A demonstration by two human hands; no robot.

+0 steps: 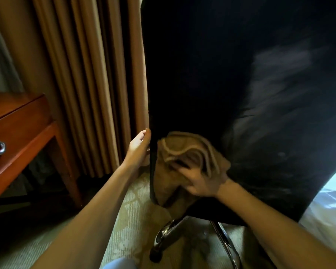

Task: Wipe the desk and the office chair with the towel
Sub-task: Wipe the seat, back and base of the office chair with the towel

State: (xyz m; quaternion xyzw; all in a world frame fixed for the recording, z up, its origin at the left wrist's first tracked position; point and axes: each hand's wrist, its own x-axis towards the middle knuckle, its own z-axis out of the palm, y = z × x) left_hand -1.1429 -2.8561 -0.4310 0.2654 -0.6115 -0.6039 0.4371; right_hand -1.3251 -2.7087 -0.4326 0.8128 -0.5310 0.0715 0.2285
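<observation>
towel: brown towel (184, 152), all bunched up and pressed on the lower back of the black office chair (211, 74), near its left edge. One loose end hangs toward the chrome base leg (167, 232).
right hand: the right hand (200, 183) has its fingers dug into the folds, clutching the towel against the upholstery.
left hand: the left hand (139, 150) is curled round the chair's left edge, steadying it I guess.
risk, rolling: there's a castor (155, 255) down there, so a hard shove could swing the chair into the curtain (89, 74) if that left grip slips.
risk, snag: the hanging end might catch the leg or drag on the carpet (128, 210) and pick up grit.
risk, missed spots: such a small wad covers little. The pale patches higher up could be dust or light, can't tell.
desk: the wooden desk (21, 121) sits well apart on the left.
</observation>
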